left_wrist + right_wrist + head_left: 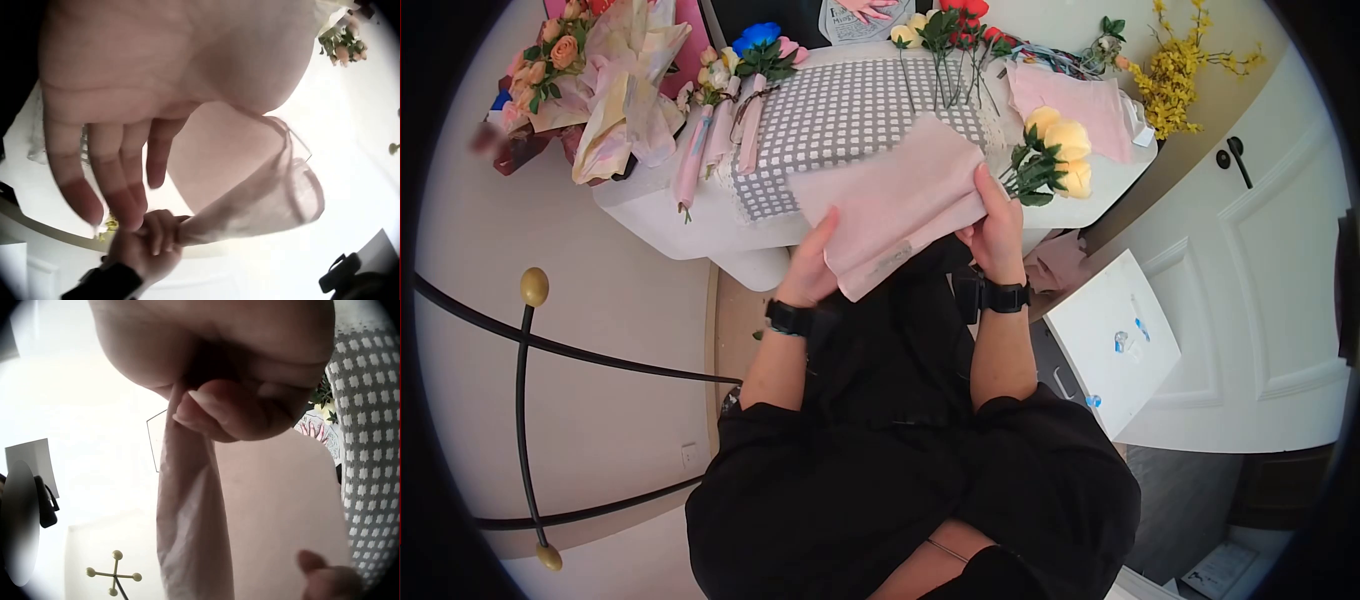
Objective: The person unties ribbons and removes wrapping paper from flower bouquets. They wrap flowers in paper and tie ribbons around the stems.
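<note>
A sheet of pink wrapping paper (890, 195) with a folded lower edge spans both hands above the lap. At its lower left corner the left hand (808, 268) holds it, thumb on top. The left wrist view shows that hand's fingers (115, 162) extended and slightly bent beside the paper (219, 153). The right hand (997, 235) grips the right edge, thumb above. In the right wrist view, the right hand's curled fingers (219, 409) pinch the fold of the paper (194, 506). Printing shows on the folded strip.
Behind the paper, a white table (660, 215) bears a grey-and-white cloth (830, 115), wrapped flowers (750, 115) and red roses (965, 10). Yellow roses (1060, 150) and more pink paper (1075, 110) lie right. A white cabinet (1110, 330) stands at the right.
</note>
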The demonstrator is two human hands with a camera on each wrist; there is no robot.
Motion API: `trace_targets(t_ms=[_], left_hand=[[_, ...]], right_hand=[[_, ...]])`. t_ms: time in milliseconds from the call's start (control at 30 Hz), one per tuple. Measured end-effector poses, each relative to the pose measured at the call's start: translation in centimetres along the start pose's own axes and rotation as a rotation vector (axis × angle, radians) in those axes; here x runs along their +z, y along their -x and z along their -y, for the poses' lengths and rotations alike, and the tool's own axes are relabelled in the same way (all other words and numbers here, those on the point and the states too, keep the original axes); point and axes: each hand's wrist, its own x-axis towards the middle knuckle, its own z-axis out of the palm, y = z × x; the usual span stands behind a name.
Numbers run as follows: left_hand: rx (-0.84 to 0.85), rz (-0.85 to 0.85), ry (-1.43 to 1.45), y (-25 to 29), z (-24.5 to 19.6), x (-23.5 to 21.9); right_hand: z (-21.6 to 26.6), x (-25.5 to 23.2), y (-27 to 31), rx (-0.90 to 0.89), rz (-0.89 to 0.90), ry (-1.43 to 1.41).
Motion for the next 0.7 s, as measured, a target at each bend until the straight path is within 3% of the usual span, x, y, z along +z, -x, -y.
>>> trace_targets(t_ms=[33, 100, 167, 200, 267, 300, 367, 400, 433, 500, 600, 667, 700], left_hand=[[0.232, -0.239, -0.175, 0.1, -0.4, 0.0], [0.284, -0.269, -0.21, 0.4, -1.9, 0.5], [0.466, -0.404, -0.641, 1.4, -2.6, 1.6], [0.463, -0.402, -0.646, 2.1, -3.0, 1.8], [0.334, -0.509, -1.163, 3.8, -4.0, 1.6], [0.327, -0.508, -1.164, 3.6, -4.2, 0.4], [0.526, -0.542, -0.533, 2.7, -4.5, -1.3], [0.586, -0.697, -0.535, 2.8, -4.8, -0.9], [0.592, -0.69, -0.536, 2.9, -4.9, -0.9], [0.762, -0.97, -0.693, 3.8, -4.6, -0.4], [0.902, -0.71, -1.25, 3.0, -1.3, 3.2], [0.748, -0.512, -1.499, 1.7, 0.0, 6.3], [0.866, -0.411, -1.63, 0.3, 0.9, 5.9]], right_hand=[[-0.1, -0.3, -0.1, 0.016, -0.011, 0.062], [-0.1, -0.1, -0.2, -0.009, -0.062, 0.162], [-0.3, 0.2, -0.3, -0.034, -0.118, 0.249], [-0.3, 0.5, -0.3, -0.041, -0.113, 0.232], [-0.4, 0.6, -0.2, -0.045, -0.116, 0.212], [-0.5, 0.7, -0.3, -0.047, -0.097, 0.203], [-0.6, 0.6, 0.0, -0.044, -0.076, 0.196], [-0.5, 0.6, -0.1, -0.066, -0.115, 0.164], [-0.3, 0.7, -0.2, -0.089, -0.155, 0.133], [-0.6, 0.4, -0.5, -0.1, -0.184, 0.1], [-1.2, 0.3, -0.8, -0.108, -0.25, 0.058], [-2.0, 0.7, -0.7, -0.108, -0.275, 0.048], [-2.3, 1.0, -0.6, -0.098, -0.294, 0.055]])
